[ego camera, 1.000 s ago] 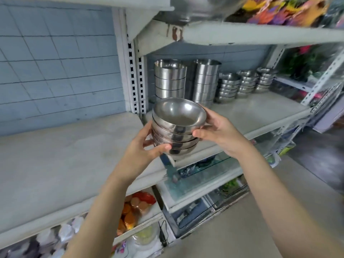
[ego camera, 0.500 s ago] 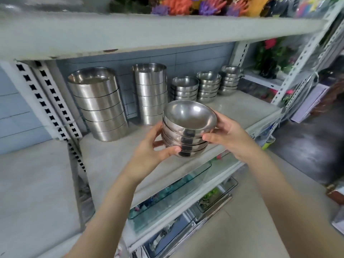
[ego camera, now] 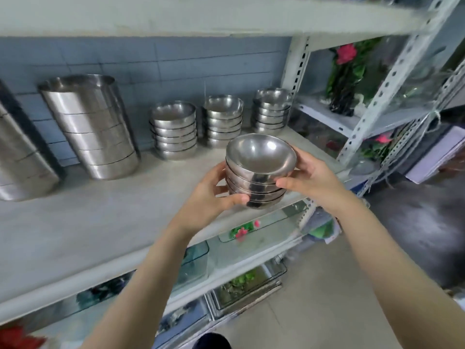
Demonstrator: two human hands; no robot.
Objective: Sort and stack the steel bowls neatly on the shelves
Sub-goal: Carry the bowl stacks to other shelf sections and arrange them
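Note:
A stack of several small steel bowls [ego camera: 259,170] hangs just above the front right part of the grey shelf [ego camera: 105,217]. My left hand [ego camera: 208,197] grips its left side, thumb under the lower bowls. My right hand [ego camera: 312,177] grips the right side, thumb across the front. At the back of the shelf stand three stacks of the same small bowls [ego camera: 173,131], [ego camera: 222,120], [ego camera: 271,109]. Two tall stacks of larger steel bowls stand further left [ego camera: 90,127], [ego camera: 20,159].
A shelf board [ego camera: 201,16] runs close overhead. A slotted white upright [ego camera: 297,64] ends the shelf on the right, with flowers [ego camera: 347,71] behind it. Glass dishes [ego camera: 246,230] fill the lower shelves. Grey floor lies at the right.
My view has swung right along the shelf. Both hands have carried the bowl stack right, toward the three small-bowl stacks, which now appear nearer. The grip is unchanged.

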